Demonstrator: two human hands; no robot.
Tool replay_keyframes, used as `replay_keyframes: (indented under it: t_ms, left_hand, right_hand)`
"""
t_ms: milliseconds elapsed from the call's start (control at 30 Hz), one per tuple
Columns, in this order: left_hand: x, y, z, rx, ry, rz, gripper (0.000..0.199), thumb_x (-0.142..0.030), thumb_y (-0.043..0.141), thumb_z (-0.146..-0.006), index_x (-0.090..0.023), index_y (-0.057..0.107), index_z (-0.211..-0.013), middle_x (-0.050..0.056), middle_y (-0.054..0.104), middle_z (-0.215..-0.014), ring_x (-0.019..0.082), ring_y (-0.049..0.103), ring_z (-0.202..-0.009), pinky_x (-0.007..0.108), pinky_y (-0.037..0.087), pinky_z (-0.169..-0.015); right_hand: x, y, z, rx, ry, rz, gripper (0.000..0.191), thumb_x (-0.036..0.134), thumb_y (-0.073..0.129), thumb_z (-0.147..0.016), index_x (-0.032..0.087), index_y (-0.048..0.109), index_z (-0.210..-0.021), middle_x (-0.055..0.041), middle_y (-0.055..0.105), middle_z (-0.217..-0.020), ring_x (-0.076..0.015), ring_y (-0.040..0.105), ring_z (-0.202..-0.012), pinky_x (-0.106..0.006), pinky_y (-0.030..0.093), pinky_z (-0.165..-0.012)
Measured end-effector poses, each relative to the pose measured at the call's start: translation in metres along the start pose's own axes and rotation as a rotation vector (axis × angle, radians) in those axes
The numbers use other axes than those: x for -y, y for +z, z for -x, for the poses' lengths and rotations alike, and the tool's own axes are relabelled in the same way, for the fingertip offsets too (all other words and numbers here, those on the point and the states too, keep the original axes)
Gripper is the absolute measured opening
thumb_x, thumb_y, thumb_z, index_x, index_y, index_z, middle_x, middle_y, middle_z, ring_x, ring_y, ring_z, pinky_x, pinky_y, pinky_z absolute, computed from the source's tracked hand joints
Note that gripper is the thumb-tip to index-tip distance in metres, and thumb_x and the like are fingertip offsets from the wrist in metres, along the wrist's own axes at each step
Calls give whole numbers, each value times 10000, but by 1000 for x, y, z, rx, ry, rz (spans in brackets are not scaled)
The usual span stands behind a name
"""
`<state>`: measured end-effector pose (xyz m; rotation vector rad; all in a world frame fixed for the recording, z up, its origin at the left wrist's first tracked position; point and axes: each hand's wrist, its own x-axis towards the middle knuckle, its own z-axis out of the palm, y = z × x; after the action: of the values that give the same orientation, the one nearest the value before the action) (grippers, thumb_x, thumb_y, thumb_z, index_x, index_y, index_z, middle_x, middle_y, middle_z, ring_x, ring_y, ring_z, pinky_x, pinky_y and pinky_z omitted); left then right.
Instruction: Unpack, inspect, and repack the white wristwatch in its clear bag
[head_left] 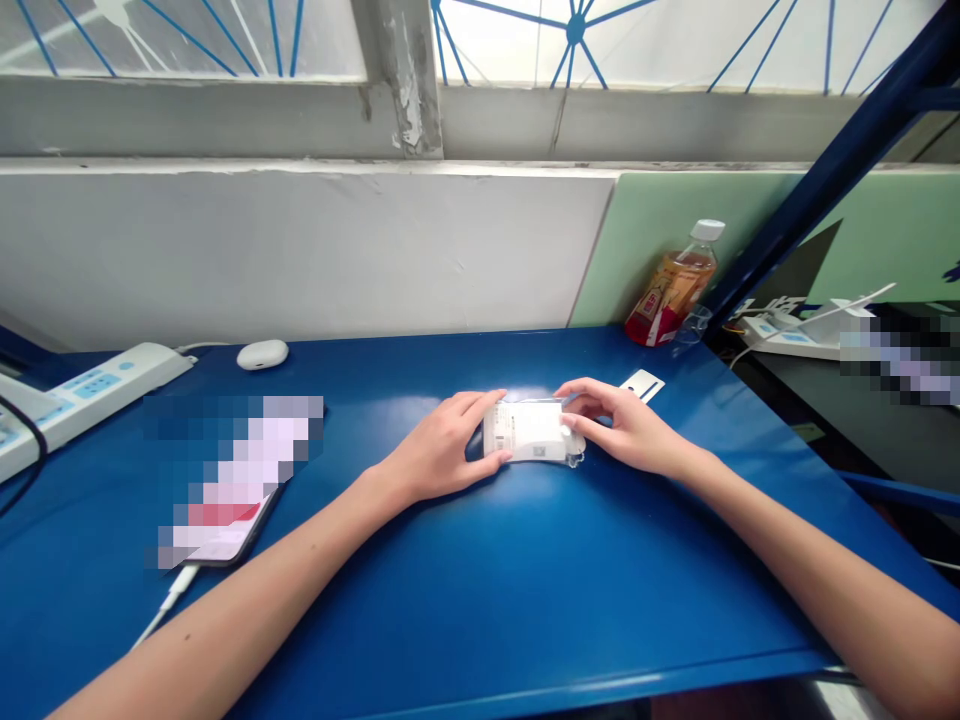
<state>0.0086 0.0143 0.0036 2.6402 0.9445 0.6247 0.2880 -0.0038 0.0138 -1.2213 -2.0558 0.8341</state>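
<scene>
Head view: a small white packet in clear wrapping (525, 432) is laid on a blue desk (480, 600), directly between the two hands. Its left end is held by the left hand (448, 447), with the index finger placed at the upper corner and the thumb at the lower one. Its right end is grasped by the fingertips of the right hand (621, 425), and the hand is arched, so that the palm is kept off the packet. The printed upper face is left mostly uncovered between the hands.

Just beyond the right hand, a white card (645, 385) is seen on the desk. Farther back, a bottle with a white cap (670, 295) is stood near the green panel. Well to the left, a phone (232, 540) is joined to a white cable (176, 592); behind it are seen a white rounded case (262, 355) and a power strip (97, 400).
</scene>
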Motion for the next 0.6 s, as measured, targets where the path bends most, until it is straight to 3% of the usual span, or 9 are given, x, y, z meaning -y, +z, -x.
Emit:
replay_keyframes:
  t_ms: [133, 267, 433, 600]
  left_hand:
    - [-1, 0, -2, 49, -43, -78, 588, -501, 559, -921, -125, 516, -1372, 206, 471, -1450, 363, 401, -1378, 514, 379, -1118]
    - [0, 1, -3, 100, -68, -103, 655, -578, 534, -924, -117, 515, -1387, 206, 443, -1485, 369, 336, -1424, 525, 339, -1143]
    - [4, -3, -4, 141, -78, -100, 800, -710, 563, -848, -122, 519, -1388, 208, 429, -1499, 371, 353, -1416, 519, 343, -1139]
    - [10, -9, -4, 196, -39, -90, 906, -756, 603, -785, -149, 461, -1443, 192, 398, -1529, 367, 354, -1420, 513, 341, -1139]
  right_hand:
    - [-2, 0, 2, -61, -177, 377, 244, 299, 540, -945, 173, 634, -1132, -151, 645, -1239, -283, 619, -1129, -449, 511, -968]
    - [1, -5, 4, 109, -277, 459, 411, 375, 548, -953, 158, 576, -1301, -154, 639, -1294, -295, 573, -1221, -453, 500, -1015]
    - [3, -7, 5, 196, -210, 507, 739, 554, 631, -866, 93, 489, -1425, -198, 536, -1440, -352, 465, -1357, -511, 439, -1097]
    - [1, -6, 4, 204, -147, 501, 862, 632, 654, -810, 84, 473, -1451, -210, 464, -1500, -375, 374, -1424, -539, 384, -1138]
